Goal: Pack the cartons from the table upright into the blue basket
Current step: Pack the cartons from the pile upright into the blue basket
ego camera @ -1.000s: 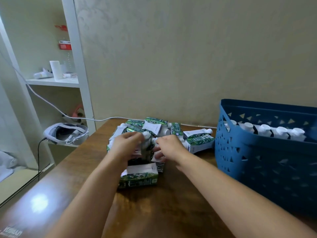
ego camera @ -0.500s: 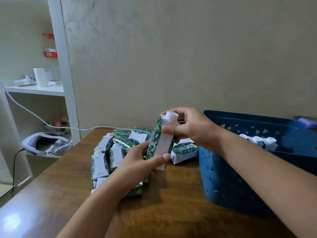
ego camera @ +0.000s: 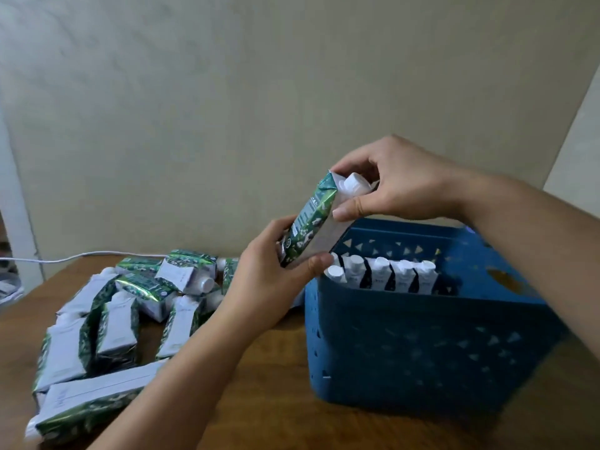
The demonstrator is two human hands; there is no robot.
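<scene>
Already upright in the blue basket [ego camera: 422,345], capped cartons [ego camera: 380,274]; another carton [ego camera: 311,222] gripped by left hand [ego camera: 269,277] and right hand [ego camera: 399,183].

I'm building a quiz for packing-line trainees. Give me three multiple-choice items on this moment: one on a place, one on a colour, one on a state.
1. Where is the held carton?
A. Above the left end of the blue basket
B. Flat on the table
C. On a shelf

2. What colour are the caps of the cartons in the basket?
A. Red
B. White
C. Black

3. How do the cartons on the table lie?
A. Stacked upright
B. On their sides in a loose pile
C. Sealed in a box

Answers:
1. A: the left hand grips its lower end and the right hand its capped top, over the basket's left end.
2. B: a row of white caps shows above the basket's front rim.
3. B: their long faces rest on the wooden table, pointing various ways.
</scene>
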